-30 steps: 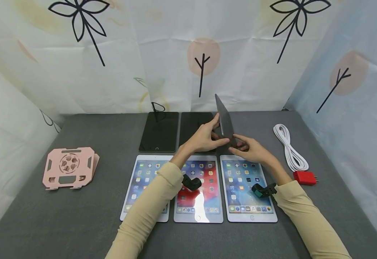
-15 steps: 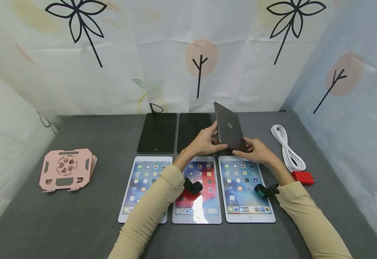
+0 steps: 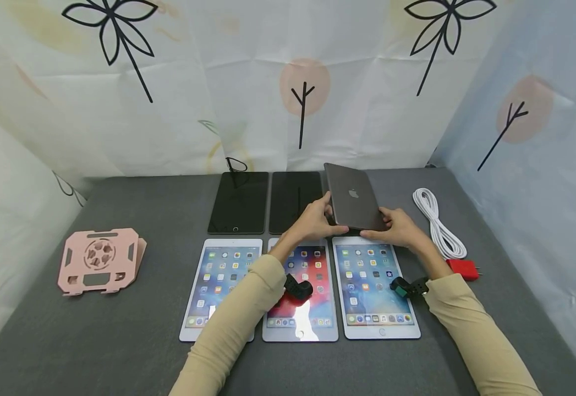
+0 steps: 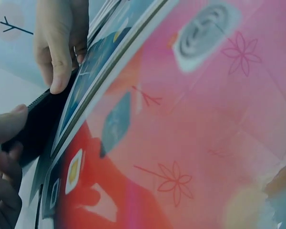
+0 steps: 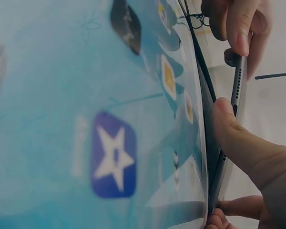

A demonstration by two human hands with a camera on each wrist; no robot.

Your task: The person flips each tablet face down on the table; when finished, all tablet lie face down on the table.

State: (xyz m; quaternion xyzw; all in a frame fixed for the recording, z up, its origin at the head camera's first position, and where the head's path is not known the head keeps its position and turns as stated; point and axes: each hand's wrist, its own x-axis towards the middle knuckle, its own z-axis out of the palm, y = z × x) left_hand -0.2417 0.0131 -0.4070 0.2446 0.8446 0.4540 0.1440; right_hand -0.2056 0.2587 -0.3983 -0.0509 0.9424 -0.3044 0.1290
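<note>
A dark grey tablet (image 3: 353,193) is tilted above the table, its back with the apple logo facing up. My left hand (image 3: 313,220) grips its left edge and near left corner, thumb along the near edge. At the near right corner my right hand (image 3: 395,226) holds it, thumb (image 5: 229,124) on the edge with speaker holes. Just below lies a lit white tablet (image 3: 378,291). To its left are another lit white tablet (image 3: 324,308) and a third one (image 3: 218,286), partly covered by my left sleeve. Two dark-screened tablets, a left one (image 3: 238,203) and a right one (image 3: 295,195), lie behind.
On the left of the grey table (image 3: 134,330) lies a pink folding stand (image 3: 98,261). A coiled white cable (image 3: 438,223) and a red charger plug (image 3: 462,269) lie on the right. Patterned cloth walls (image 3: 248,82) rise behind and at the sides.
The dark grey tablet has turned from nearly edge-on to lying flatter, its logo coming into view. It is lower now, and both hands have moved with it. The view has shifted slightly.
</note>
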